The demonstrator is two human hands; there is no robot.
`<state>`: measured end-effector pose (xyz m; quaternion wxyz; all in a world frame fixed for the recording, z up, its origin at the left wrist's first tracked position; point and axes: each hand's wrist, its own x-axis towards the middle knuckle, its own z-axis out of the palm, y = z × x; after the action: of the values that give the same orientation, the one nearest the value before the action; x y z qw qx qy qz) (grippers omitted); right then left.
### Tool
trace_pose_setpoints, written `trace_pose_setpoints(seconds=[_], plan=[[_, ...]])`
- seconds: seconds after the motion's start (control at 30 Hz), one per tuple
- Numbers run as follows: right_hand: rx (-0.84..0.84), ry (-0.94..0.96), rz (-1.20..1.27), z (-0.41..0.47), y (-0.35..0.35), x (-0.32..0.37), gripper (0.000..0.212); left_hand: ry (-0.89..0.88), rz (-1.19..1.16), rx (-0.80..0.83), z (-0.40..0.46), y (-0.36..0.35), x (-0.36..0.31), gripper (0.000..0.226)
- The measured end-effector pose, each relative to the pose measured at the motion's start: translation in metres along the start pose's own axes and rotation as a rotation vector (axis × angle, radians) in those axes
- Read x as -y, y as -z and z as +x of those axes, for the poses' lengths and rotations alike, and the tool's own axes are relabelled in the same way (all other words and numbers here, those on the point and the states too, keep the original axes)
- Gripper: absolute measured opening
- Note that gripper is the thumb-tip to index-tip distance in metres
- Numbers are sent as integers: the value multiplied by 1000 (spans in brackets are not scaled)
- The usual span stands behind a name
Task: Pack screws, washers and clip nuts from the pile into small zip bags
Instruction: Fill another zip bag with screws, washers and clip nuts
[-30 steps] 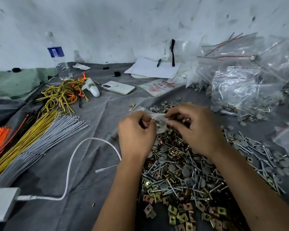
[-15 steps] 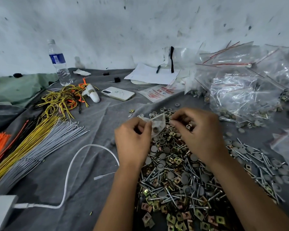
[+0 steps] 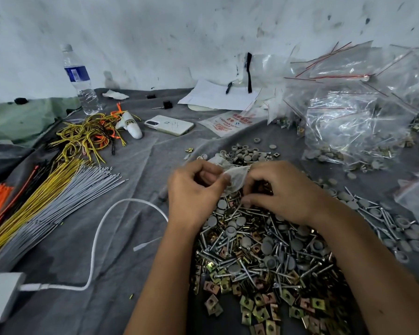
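While our left hand [image 3: 194, 192] pinches the small zip bag [image 3: 236, 176] by its edge, our right hand [image 3: 282, 189] grips its other side above the pile [image 3: 264, 257] of screws, washers and clip nuts.

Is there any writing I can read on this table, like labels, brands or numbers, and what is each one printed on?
"5", large and red, on the printed flat bag pack; its smaller red print below seems to start "140mm" but is too blurred to be sure.
Red heading on the same pack: unreadable.
Blue label on the water bottle: too blurred to read.
Dark marking on the small white gadget: unreadable.
White phone: faint scribble, no legible words.
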<state>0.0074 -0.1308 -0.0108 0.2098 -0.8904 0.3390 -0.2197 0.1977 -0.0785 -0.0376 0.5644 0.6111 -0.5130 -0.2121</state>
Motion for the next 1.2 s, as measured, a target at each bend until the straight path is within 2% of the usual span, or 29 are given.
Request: trace_pose_setpoints(seconds=[0.13, 0.27, 0.4, 0.43, 0.5, 0.57, 0.6, 0.67, 0.73, 0.8, 0.87, 0.93, 1.07, 1.13, 1.2], plan=[[84, -28, 23, -1, 1, -2, 16, 30, 25, 23, 0, -1, 1, 14], [125, -38, -22, -1, -3, -2, 25, 100, 18, -88, 1, -1, 2, 13], [110, 5, -70, -1, -7, -1, 16, 117, -34, -156, 2, 2, 3, 11], [60, 12, -42, -2, -6, 0, 13, 124, -49, -145, 2, 3, 3, 10], [-142, 48, 34, -1, -2, 3, 10, 148, -114, -80, 0, 5, 2, 11], [-350, 109, 157, -1, 1, 9, 12, 168, -168, -14, -1, 6, -1, 23], [-395, 125, 216, -1, 2, 11, 11, 178, -203, -23, -2, 6, -4, 31], [-343, 94, 259, -1, 1, 12, 6, 220, -334, -161, -1, 5, -8, 41], [-254, 14, 213, -1, -3, 7, 5, 298, -419, -358, 2, 9, -8, 42], [-285, -51, 231, -2, -2, 0, 4, 340, -394, -491, 4, 13, -5, 38], [-331, -67, 274, -3, 2, -4, 7, 265, -310, -523, 3, 15, -4, 34], [-321, -55, 290, -5, 5, -4, 14, 84, -169, -421, -1, 13, -5, 31], [-301, -36, 256, -7, 4, -3, 22, -202, 290, 32, -7, 4, -9, 34], [-311, -32, 261, -6, 4, -5, 21, -304, 409, 81, -6, 3, -8, 27], [-307, -15, 284, -6, 4, -5, 20, -318, 373, 43, -5, 3, -6, 15]])
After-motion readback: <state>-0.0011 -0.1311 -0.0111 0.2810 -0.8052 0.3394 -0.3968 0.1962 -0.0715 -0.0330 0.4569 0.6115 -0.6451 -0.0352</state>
